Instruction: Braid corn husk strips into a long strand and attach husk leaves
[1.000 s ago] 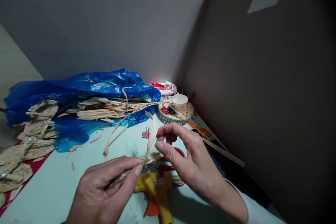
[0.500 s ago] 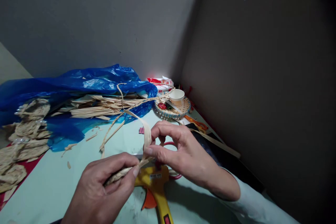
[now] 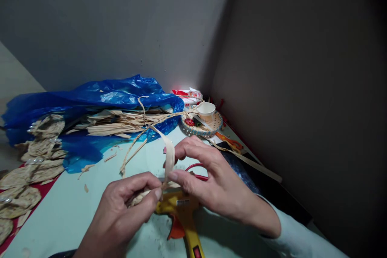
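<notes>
My left hand is closed on a pale braided straw strand, thumb pressed against the bent forefinger. A wide flat straw strip rises from the grip and curves back towards the blue bag. My right hand is closed around the strip's lower part, with the thumb at its right edge. Beneath both hands lies a yellow glue gun with an orange trigger. Red-handled scissors are partly hidden behind my right hand.
A blue plastic bag with straw strips lies at the back left. Coiled straw pieces with beads are on the left. A round woven basket holds a paper cup. Orange-handled scissors lie beside it, near a dark sheet.
The view has shifted slightly, so the background sits a little further right. My right thumb and fingers have opened slightly around the strip, and the left hand's grip on the braid has turned a little.
</notes>
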